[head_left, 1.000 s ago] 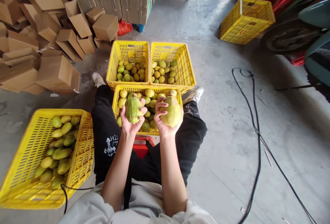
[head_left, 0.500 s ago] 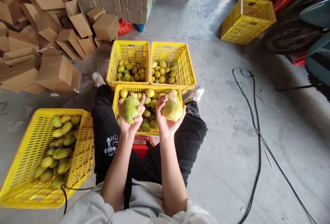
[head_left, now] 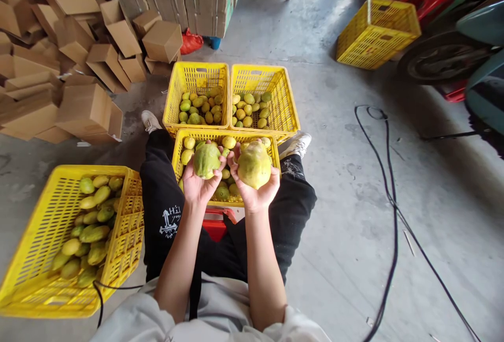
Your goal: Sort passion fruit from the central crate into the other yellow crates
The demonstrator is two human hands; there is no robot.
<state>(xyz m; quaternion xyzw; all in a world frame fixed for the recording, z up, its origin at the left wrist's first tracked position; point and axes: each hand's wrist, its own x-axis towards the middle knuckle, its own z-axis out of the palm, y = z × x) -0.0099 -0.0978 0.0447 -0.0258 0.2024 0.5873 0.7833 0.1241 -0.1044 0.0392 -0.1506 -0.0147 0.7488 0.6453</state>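
Observation:
My left hand (head_left: 197,188) is closed around a green papaya (head_left: 207,161) with yellowish patches. A larger, yellower papaya (head_left: 254,165) sits in my right hand (head_left: 258,197), its fingers curled about the sides. Both fruits are held up side by side, slightly apart, over the near yellow crate (head_left: 201,132) between my legs. Yellow and green papayas (head_left: 222,194) lie in that crate, partly hidden by my hands.
Beyond it, a left crate (head_left: 168,92) and a right crate (head_left: 292,95) hold more papayas. Another papaya crate (head_left: 35,216) tilts at my left. Cardboard boxes (head_left: 84,108) pile up behind it. A black cable (head_left: 395,226) runs across the floor right of me.
Both papayas have been turned in my hands, showing other sides. My hands have come closer together, the left shifting slightly right and the right slightly left.

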